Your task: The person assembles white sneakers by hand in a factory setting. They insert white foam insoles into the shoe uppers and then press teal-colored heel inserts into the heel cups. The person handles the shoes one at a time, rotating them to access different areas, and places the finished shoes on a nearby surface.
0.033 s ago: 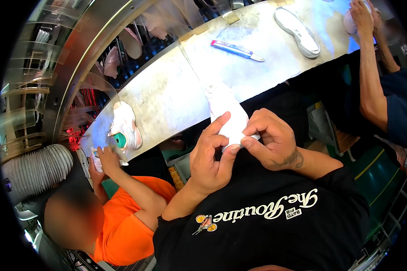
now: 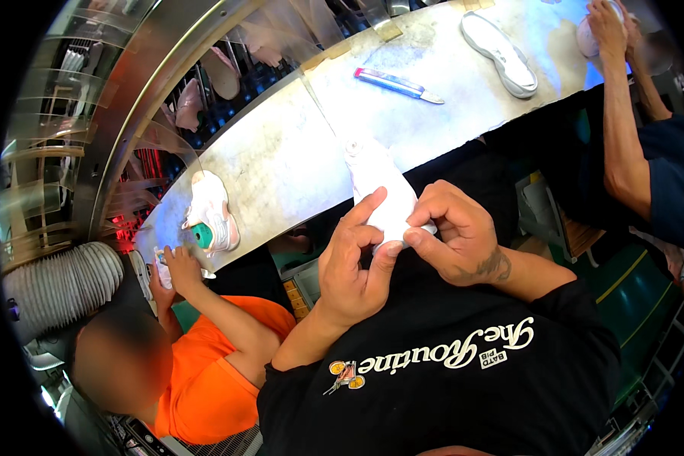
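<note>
A white shoe upper [image 2: 387,182], glaringly bright, is held between my two hands, its far end over the edge of the pale worktable [image 2: 281,152]. My left hand [image 2: 357,262] is closed round its left side and near end, the thumb pressed against it. With thumb and forefinger, my right hand [image 2: 456,235] pinches the right side of that near end. What lies between those fingertips is too small to make out. A small round detail shows at the upper's far end. Beyond it on the table is a blue and red utility knife [image 2: 397,85].
A white shoe sole [image 2: 500,55] lies at the far right, a white and pink shoe [image 2: 210,213] with green lining at the left. A person in orange [image 2: 213,372] works close on my left, another person's arms [image 2: 623,129] at the right. Clear plastic strips [image 2: 311,26] hang behind the table.
</note>
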The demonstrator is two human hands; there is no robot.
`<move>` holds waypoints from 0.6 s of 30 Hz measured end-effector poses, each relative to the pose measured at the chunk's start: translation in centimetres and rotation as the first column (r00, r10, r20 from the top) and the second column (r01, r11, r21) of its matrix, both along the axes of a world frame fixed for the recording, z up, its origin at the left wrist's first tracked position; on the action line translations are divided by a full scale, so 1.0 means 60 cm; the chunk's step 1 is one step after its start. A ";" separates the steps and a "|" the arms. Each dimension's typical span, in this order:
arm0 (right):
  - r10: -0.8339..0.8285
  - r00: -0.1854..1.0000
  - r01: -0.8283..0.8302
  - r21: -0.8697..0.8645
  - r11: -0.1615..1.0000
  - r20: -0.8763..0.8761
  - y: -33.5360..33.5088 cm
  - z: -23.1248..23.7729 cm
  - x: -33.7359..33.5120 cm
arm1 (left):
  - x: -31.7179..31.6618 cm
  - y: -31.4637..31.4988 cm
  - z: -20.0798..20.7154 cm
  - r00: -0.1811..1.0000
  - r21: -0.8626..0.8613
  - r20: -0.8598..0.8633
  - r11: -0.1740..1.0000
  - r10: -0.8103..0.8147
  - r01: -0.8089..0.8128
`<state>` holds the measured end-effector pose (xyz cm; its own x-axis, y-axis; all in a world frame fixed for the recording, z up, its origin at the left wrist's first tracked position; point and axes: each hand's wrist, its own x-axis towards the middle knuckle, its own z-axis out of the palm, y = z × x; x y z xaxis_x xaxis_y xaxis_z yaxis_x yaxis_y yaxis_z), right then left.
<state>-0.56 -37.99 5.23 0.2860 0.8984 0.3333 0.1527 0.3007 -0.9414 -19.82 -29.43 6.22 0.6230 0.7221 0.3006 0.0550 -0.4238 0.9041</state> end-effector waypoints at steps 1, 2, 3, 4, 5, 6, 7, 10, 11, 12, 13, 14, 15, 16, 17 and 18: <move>0.002 1.000 -0.003 -0.022 1.000 -0.026 0.001 -0.001 -0.001 | 0.000 -0.001 0.003 1.000 -0.016 -0.008 1.000 0.006 -0.006; 0.004 0.999 -0.006 -0.044 0.999 -0.053 0.001 -0.001 -0.003 | 0.001 -0.002 0.007 1.000 -0.032 -0.016 0.999 0.011 -0.012; -0.003 0.998 0.000 -0.042 0.999 -0.068 0.001 -0.003 -0.005 | 0.003 -0.001 0.010 1.000 -0.047 -0.022 0.999 0.014 -0.015; -0.011 0.996 0.007 -0.040 0.999 -0.083 0.001 -0.005 -0.009 | 0.004 -0.002 0.011 1.000 -0.050 -0.020 0.999 0.016 -0.017; -0.018 0.995 0.014 -0.038 0.999 -0.098 0.002 -0.004 -0.011 | 0.003 -0.003 0.011 1.000 -0.052 -0.017 0.998 0.018 -0.019; -0.025 0.996 0.022 -0.036 0.999 -0.086 0.002 -0.004 -0.012 | 0.002 -0.005 0.009 1.000 -0.060 -0.018 0.998 0.023 -0.024; -0.032 0.997 0.030 -0.033 0.999 -0.074 0.002 -0.005 -0.013 | 0.003 -0.006 0.013 0.999 -0.078 -0.027 0.996 0.028 -0.030; -0.047 0.998 0.045 -0.039 0.998 -0.049 0.003 -0.005 -0.015 | 0.003 -0.007 0.019 0.999 -0.101 -0.037 0.994 0.028 -0.031; -0.051 0.998 0.049 -0.043 0.998 -0.043 0.003 -0.005 -0.016 | 0.000 -0.008 0.010 0.999 -0.088 -0.028 0.996 0.016 -0.019; -0.052 0.998 0.051 -0.048 0.998 -0.035 0.004 -0.003 -0.017 | -0.001 -0.007 0.005 1.000 -0.071 -0.017 0.997 0.006 -0.007; -0.053 0.998 0.052 -0.052 0.997 -0.027 0.004 0.001 -0.018 | 0.000 -0.007 0.004 1.000 -0.093 0.008 0.996 0.013 -0.013; -0.054 0.998 0.053 -0.057 0.997 -0.019 0.005 0.004 -0.019 | 0.002 -0.008 0.003 0.999 -0.115 0.033 0.993 0.022 -0.018; -0.057 0.998 0.057 -0.063 0.996 -0.007 0.005 0.005 -0.019 | 0.003 -0.010 0.002 0.998 -0.137 0.053 0.990 0.030 -0.022; -0.060 0.998 0.060 -0.068 0.996 0.005 0.005 0.006 -0.018 | 0.001 -0.009 0.001 0.999 -0.109 0.042 0.994 0.020 -0.015; -0.062 0.998 0.063 -0.074 0.995 0.017 0.006 0.006 -0.018 | -0.001 -0.007 -0.002 0.999 -0.081 0.031 0.997 0.010 -0.007; -0.061 0.998 0.062 -0.085 0.994 0.020 0.007 0.007 -0.017 | -0.002 -0.004 -0.006 1.000 -0.052 0.024 0.999 0.002 0.000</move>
<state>-1.59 -37.57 5.67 0.3362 0.9047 0.2616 0.1850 0.2090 -0.9603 -19.96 -29.69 5.83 0.6153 0.7379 0.2773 0.0332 -0.3757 0.9261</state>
